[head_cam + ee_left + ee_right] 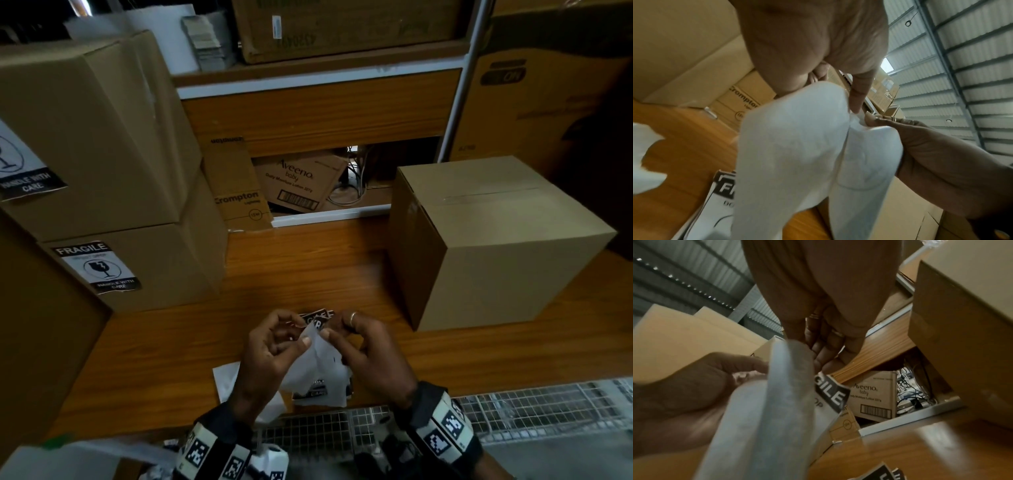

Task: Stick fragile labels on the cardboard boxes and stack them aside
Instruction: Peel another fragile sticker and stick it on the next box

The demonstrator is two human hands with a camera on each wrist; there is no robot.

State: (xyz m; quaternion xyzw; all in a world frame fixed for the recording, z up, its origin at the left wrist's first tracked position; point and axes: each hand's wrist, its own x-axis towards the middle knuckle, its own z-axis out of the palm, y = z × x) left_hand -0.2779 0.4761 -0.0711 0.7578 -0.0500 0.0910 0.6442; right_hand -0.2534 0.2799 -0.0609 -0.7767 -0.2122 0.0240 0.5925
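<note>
Above the table's near edge both hands hold one fragile label (317, 322) with its white backing (318, 370) hanging down between them. My left hand (301, 330) pinches the top edge from the left, and my right hand (334, 329) pinches it from the right. Which layer each hand has, I cannot tell. The right wrist view shows the black "GILE" print of the label (830, 394) behind the curled backing (766, 418). An unlabelled cardboard box (496, 246) stands on the table to the right. Two stacked boxes at the left each carry a fragile label (102, 267).
More labels (310, 394) and a white sheet (226, 377) lie on the wooden table (308, 274) under my hands. Behind it, a low shelf opening holds an Aveeno carton (298, 185) and cables. A wire grid (531, 407) runs along the near edge.
</note>
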